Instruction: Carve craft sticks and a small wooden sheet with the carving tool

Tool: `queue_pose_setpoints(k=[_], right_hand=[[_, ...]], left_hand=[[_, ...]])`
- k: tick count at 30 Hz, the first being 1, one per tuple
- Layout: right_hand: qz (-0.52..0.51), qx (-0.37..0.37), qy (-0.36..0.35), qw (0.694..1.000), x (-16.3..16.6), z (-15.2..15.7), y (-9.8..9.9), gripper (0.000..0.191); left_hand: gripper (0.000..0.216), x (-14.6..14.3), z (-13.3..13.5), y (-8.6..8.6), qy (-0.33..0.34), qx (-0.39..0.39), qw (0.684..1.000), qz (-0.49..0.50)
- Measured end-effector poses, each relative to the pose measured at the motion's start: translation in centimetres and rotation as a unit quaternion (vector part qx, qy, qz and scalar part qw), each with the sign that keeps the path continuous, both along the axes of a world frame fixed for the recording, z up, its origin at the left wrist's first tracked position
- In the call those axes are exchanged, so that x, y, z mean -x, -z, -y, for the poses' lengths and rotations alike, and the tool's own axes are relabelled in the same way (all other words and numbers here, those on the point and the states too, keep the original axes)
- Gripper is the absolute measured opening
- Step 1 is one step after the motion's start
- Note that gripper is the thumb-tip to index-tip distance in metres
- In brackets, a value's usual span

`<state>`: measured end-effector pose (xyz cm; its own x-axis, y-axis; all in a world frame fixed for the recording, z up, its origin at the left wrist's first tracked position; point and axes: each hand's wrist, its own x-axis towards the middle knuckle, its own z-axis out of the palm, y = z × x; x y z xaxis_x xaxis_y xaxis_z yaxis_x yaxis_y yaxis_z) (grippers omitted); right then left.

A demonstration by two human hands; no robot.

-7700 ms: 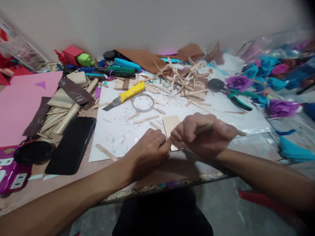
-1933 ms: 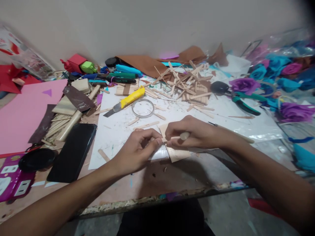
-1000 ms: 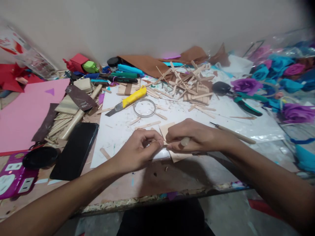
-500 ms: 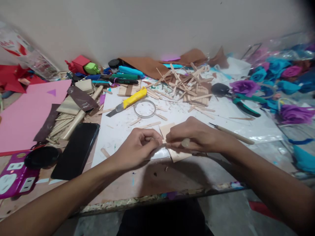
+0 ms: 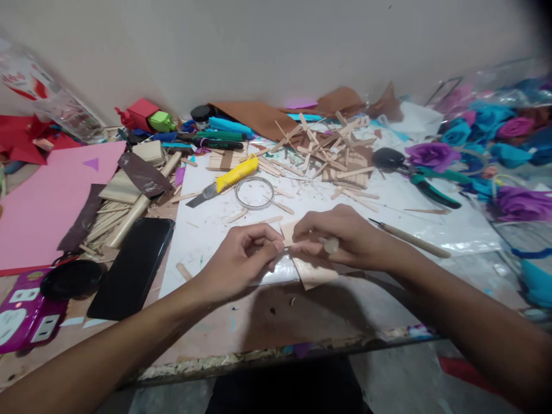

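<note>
We count two hands at work over one flat wooden board point(image 5: 317, 275), which lies near the front of the tabletop point(image 5: 202, 333), partly on a white sheet point(image 5: 457, 233). The left hand point(image 5: 241, 257) has its fingers pinched together on one small wooden strip point(image 5: 287, 244), just above the board. The right hand point(image 5: 351, 236) has its fingers curled around one pale-handled tool point(image 5: 332, 245); we see only the rounded end of its handle, and we cannot tell what its tip touches. Around them we count one slim tool with a dark tip point(image 5: 407, 238), one yellow cutter point(image 5: 235, 174), one ring point(image 5: 254, 192), one pair of pliers point(image 5: 435, 191), one black phone point(image 5: 133, 267) and two purple paper roses point(image 5: 433, 155). Behind the hands sits a heap of wooden sticks point(image 5: 319, 146), too tangled for us to count. The right hand hides the middle of the board from us, while the ring and a few loose sticks lie just beyond the left hand.
</note>
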<state>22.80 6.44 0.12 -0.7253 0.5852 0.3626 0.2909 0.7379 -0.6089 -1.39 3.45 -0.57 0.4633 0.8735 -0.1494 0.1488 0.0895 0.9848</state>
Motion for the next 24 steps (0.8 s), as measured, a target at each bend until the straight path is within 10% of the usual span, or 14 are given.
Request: queue_pose_setpoints(k=[24], right_hand=[[0.152, -0.005, 0.035, 0.988, 0.3, 0.2, 0.4, 0.010]], left_hand=[[0.025, -0.4, 0.5, 1.0, -0.021, -0.045, 0.999, -0.014]])
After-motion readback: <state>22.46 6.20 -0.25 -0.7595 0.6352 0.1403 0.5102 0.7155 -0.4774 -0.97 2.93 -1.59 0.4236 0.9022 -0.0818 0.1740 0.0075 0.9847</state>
